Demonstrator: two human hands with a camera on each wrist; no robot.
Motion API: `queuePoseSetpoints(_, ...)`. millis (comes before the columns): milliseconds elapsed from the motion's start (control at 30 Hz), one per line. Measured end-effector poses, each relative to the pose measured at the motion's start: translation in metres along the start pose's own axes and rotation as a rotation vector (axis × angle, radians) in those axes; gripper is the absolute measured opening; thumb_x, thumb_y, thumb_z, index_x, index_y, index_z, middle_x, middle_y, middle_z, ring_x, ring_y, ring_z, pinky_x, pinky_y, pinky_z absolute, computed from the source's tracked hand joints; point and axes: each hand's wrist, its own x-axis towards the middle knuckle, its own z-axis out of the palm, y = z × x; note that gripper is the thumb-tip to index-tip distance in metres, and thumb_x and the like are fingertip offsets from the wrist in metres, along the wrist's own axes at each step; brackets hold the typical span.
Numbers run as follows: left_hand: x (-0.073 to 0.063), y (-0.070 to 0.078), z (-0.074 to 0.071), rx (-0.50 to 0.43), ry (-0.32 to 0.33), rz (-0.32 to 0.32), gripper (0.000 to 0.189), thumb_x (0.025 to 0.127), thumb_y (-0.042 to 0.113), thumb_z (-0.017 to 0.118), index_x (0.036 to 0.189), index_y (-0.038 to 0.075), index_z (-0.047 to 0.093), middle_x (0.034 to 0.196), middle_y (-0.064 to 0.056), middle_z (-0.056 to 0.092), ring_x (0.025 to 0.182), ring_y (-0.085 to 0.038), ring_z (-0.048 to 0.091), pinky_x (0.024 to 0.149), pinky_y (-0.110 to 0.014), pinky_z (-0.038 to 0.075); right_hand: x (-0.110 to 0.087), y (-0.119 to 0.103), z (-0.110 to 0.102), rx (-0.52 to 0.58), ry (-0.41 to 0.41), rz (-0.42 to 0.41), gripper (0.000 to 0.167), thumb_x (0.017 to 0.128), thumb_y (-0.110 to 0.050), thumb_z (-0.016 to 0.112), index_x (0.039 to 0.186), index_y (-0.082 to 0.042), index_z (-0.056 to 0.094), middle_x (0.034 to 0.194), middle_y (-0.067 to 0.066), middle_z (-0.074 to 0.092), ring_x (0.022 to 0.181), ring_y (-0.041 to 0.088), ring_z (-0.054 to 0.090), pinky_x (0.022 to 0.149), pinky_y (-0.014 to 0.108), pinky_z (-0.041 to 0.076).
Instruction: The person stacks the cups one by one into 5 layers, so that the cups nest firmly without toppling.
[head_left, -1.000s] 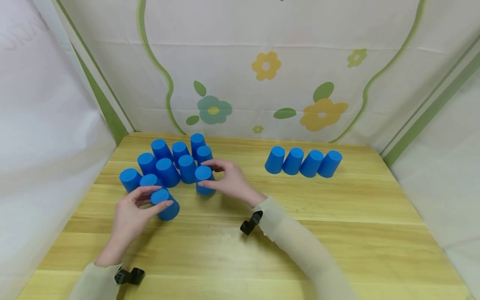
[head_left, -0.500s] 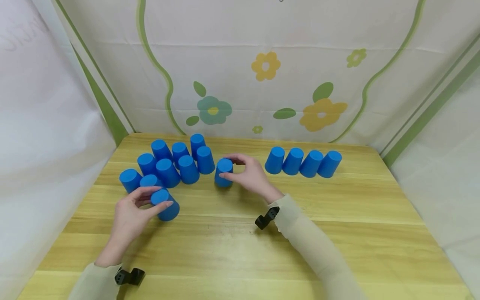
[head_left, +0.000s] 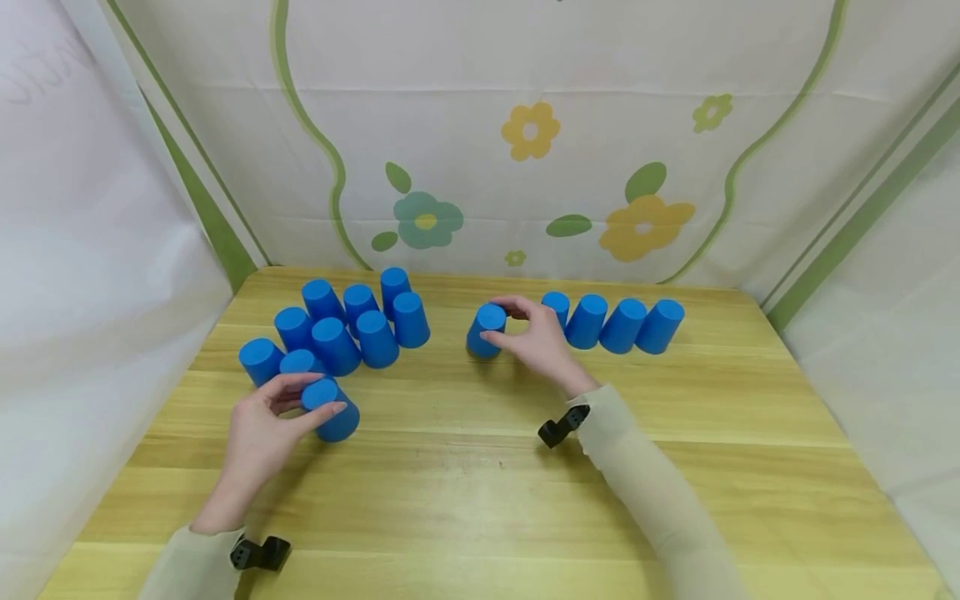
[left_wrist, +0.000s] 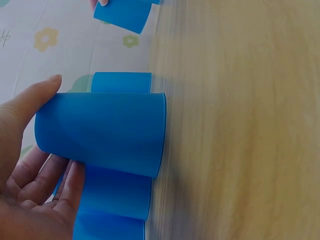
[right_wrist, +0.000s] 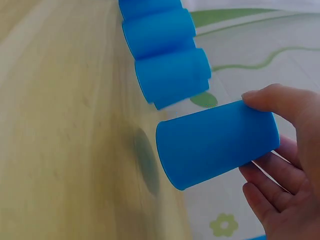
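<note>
My right hand [head_left: 538, 337] pinches an upside-down blue cup [head_left: 486, 332] near its base, between the left cluster and the right row. In the right wrist view that cup [right_wrist: 215, 142] hangs slightly above the table, its shadow beside the rim. At the front of the left cluster, my left hand [head_left: 262, 429] holds another upside-down blue cup [head_left: 335, 412] with thumb and fingers around its upper part. The left wrist view shows this cup [left_wrist: 102, 130] close up, its rim at the table. Several more upturned blue cups [head_left: 336, 346] stand close together behind it.
A row of several upturned blue cups [head_left: 622, 327] stands at the back right, its leftmost one partly hidden by my right hand. The wooden table [head_left: 450, 500] ends at a white flowered curtain [head_left: 465, 125] behind, with white cloth at both sides.
My right hand has carried its cup rightward and slightly back, away from the left cluster toward the right row. The left hand stays on its cup in the same place.
</note>
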Motion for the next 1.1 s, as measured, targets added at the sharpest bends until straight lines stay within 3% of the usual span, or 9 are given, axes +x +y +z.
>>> queuePoseSetpoints(367, 0.000, 0.000, 0.000, -0.001, 0.002, 0.005, 0.050, 0.085, 0.036, 0.085, 0.124, 0.010, 0.069, 0.116, -0.007, 0.070, 0.099, -0.008, 0.064, 0.081, -0.011, 0.051, 0.009, 0.003, -0.027, -0.080, 0.058, -0.009, 0.053, 0.087, -0.033, 0.084, 0.133, -0.013, 0.066, 0.123, 0.001, 0.068, 0.111, 0.019, 0.062, 0.102, 0.043, 0.048)
queuePoseSetpoints(500, 0.000, 0.000, 0.000, 0.002, 0.001, 0.004, 0.051, 0.085, 0.037, 0.085, 0.124, 0.010, 0.069, 0.117, -0.007, 0.069, 0.100, -0.010, 0.064, 0.081, -0.010, 0.051, 0.013, 0.004, -0.033, -0.109, 0.056, 0.010, 0.054, 0.087, -0.034, 0.084, 0.134, -0.014, 0.067, 0.125, 0.003, 0.068, 0.113, 0.022, 0.061, 0.100, 0.046, 0.049)
queuePoseSetpoints(667, 0.000, 0.000, 0.000, 0.010, 0.001, 0.005, 0.051, 0.085, 0.037, 0.085, 0.124, 0.010, 0.069, 0.117, -0.006, 0.069, 0.100, -0.012, 0.064, 0.081, -0.010, 0.051, 0.018, 0.009, -0.035, -0.177, 0.039, 0.009, 0.055, 0.087, -0.036, 0.083, 0.135, -0.015, 0.067, 0.131, 0.005, 0.065, 0.121, 0.028, 0.058, 0.097, 0.047, 0.049)
queuePoseSetpoints(1100, 0.000, -0.001, 0.001, 0.006, 0.008, 0.007, 0.050, 0.084, 0.038, 0.086, 0.123, 0.011, 0.070, 0.117, -0.005, 0.069, 0.100, -0.011, 0.064, 0.083, -0.015, 0.053, 0.027, 0.019, -0.031, -0.276, -0.008, 0.060, 0.058, 0.088, -0.038, 0.082, 0.138, -0.014, 0.065, 0.140, 0.008, 0.060, 0.132, 0.029, 0.051, 0.107, 0.049, 0.044)
